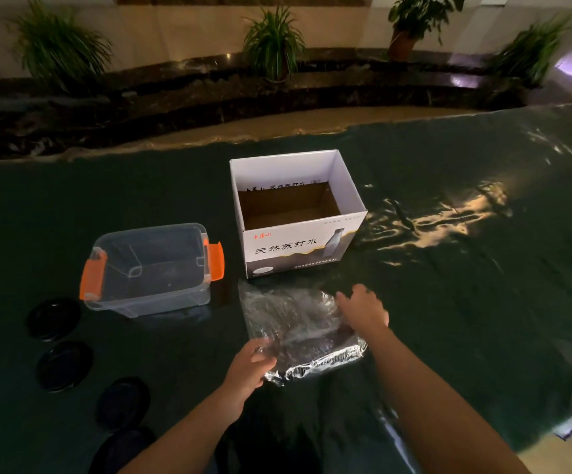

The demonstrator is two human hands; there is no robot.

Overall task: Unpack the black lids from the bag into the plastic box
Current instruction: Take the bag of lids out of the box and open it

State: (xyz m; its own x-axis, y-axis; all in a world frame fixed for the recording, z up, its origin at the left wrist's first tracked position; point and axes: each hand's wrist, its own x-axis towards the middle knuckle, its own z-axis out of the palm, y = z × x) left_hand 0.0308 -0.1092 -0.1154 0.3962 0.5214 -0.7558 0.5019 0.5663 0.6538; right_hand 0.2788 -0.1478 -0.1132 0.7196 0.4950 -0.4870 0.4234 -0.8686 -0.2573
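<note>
A crinkled clear plastic bag lies flat on the dark green cover, in front of the cardboard box. My left hand pinches the bag's near left edge. My right hand rests on the bag's right side, fingers spread on the film. A clear plastic box with orange latches stands open to the left, and nothing shows inside it. Several black round lids lie on the cover at the lower left: one beside the box, another below it, a third nearer me.
A white cardboard box with printed lettering stands open behind the bag. The dark green cover spreads wide to the right with shiny wrinkles. A dark stone ledge with potted plants runs along the back.
</note>
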